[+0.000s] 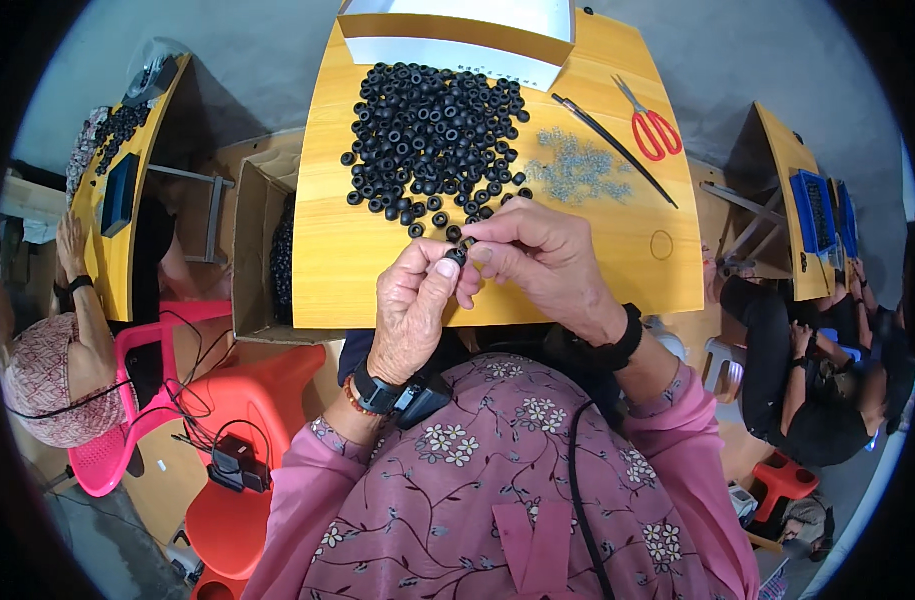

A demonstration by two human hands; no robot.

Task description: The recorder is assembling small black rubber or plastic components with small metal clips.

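Note:
Over the near edge of the wooden table (pixel 617 270), my two hands meet at the fingertips. My left hand (pixel 409 305) pinches a small black ring-shaped part (pixel 456 257) between thumb and fingers, its hole partly showing. From the right, my right hand (pixel 549 258) comes in with thumb and forefinger pressed together right beside that part; what they grip is too small to make out. Just beyond my fingers spreads a heap of similar black ring-shaped parts (pixel 427 140). Small clear or silvery pieces (pixel 579 168) lie scattered to the right of the heap.
Red-handled scissors (pixel 657 134) and a thin black rod (pixel 617 150) lie on the right side. A white box (pixel 452 50) stands at the far edge. Left of the table is a cardboard box (pixel 260 230); a red chair (pixel 242 420) is nearby. Other people sit at side tables.

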